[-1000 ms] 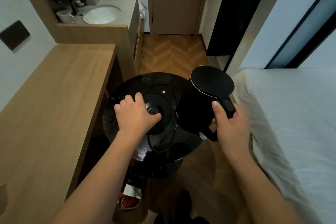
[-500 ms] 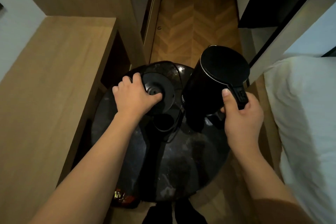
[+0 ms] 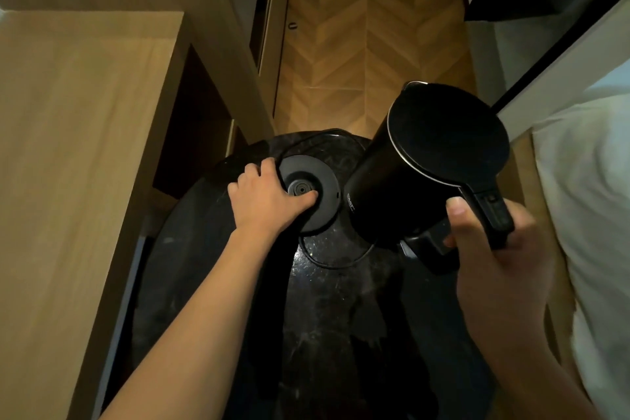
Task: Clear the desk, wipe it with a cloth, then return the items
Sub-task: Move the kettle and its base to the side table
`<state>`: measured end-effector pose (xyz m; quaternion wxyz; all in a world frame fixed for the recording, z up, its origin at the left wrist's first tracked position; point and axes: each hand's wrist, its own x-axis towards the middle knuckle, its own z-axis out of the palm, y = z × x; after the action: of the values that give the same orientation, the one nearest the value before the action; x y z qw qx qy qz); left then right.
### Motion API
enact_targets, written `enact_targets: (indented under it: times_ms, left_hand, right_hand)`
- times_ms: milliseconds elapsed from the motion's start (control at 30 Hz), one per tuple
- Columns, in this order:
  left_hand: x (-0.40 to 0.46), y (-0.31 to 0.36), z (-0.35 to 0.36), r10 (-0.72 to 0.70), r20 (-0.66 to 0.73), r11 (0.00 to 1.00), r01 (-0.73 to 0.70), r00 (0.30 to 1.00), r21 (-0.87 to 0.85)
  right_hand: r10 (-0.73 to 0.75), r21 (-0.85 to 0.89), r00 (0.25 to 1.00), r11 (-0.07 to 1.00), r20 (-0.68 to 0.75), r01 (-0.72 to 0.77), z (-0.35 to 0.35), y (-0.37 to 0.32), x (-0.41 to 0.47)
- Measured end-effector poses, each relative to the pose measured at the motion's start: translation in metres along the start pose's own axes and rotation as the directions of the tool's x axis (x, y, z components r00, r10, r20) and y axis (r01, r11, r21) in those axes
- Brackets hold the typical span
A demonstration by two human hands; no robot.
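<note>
Kettle [image 3: 426,164] now tilted mid-frame in our right hand's [image 3: 491,249] grip, left hand [image 3: 266,198] grips its base [image 3: 310,193], so we're returning items.

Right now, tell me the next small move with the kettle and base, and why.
Probably lift the base off the round table. The left hand already grips its edge, and the right hand holds the kettle tilted in the air, off the base.

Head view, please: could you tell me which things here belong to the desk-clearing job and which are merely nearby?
In the job:
kettle, held by the right hand
kettle base, gripped by the left hand
wooden desk

Just nearby:
round black table
white bed
</note>
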<state>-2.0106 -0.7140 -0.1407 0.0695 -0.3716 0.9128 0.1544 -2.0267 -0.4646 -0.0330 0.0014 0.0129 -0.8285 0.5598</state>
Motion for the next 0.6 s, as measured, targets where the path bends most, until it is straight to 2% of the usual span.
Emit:
enact_targets:
  times_ms: [200, 500, 600]
  left_hand:
    - [0.027, 0.006, 0.015, -0.059, -0.043, 0.996, 0.056, 0.997, -0.068]
    - [0.043, -0.008, 0.025, 0.008, -0.031, 1.000, -0.009, 0.999, -0.016]
    - [0.042, -0.026, 0.025, -0.025, -0.061, 0.996, 0.020, 0.998, -0.082]
  right_hand:
    - [0.084, 0.055, 0.996, 0.995, -0.010, -0.083, 0.017, 0.002, 0.011]
    - [0.069, -0.008, 0.998, 0.998, 0.007, -0.069, 0.030, 0.004, 0.019]
    - [0.062, -0.039, 0.998, 0.997, 0.024, -0.061, 0.038, -0.003, 0.021]
